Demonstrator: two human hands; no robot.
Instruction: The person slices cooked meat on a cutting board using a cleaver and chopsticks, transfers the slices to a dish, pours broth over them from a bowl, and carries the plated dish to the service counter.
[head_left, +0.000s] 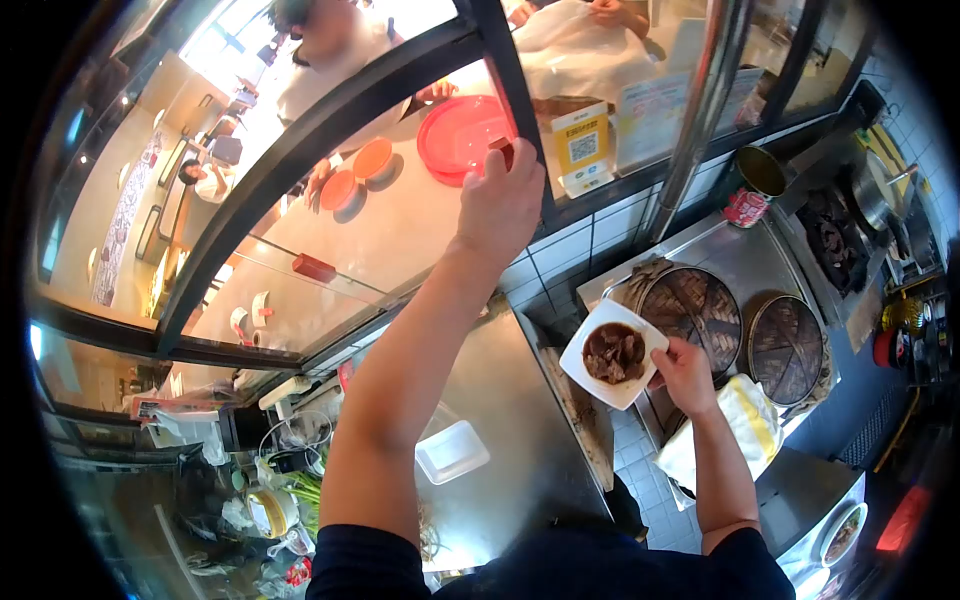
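Observation:
My left hand (502,200) reaches up to the glass window, its fingers closed around a red handle (503,152) on the pane. In my right hand (687,376) is a white square bowl (577,362), gripped at its right rim with the thumb on top. Dark pieces of meat in brown sauce (614,352) lie in the bowl. It is held up just left of two round woven steamer lids (690,315). Below my left forearm, a white plastic tray (452,452) rests on the steel counter (510,400).
Beyond the glass are a red basin (455,135), two orange bowls (373,158) and several people. A tall metal pole (690,130) stands by the window. An opened can (755,185) sits at the back right. A white and yellow cloth (735,430) lies below the steamers.

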